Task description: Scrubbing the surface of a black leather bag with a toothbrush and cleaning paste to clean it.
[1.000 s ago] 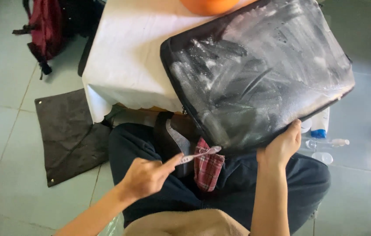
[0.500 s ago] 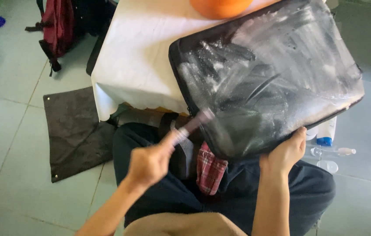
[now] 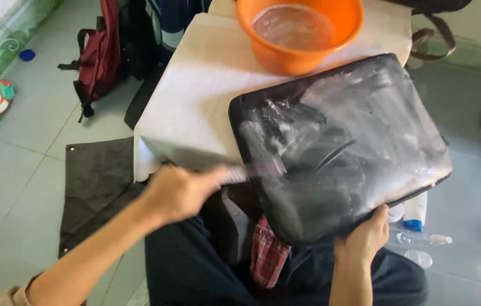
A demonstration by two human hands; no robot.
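Left hand (image 3: 178,191) now presses its gripped brush (image 3: 252,171) onto the soapy black case (image 3: 359,141); right hand (image 3: 365,241) still clutches the case's near edge.

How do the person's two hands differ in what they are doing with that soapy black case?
The left hand grips a small brush, bristles on the black case; the right hand holds nothing else, only clasping the case's lower edge. The left is blurred, the right sharp. Both meet the same foam-streaked case.

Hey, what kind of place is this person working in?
Probably a tiled room at home, used for hand-washing: an orange basin of water on a small table, and backpacks on the tiled floor.
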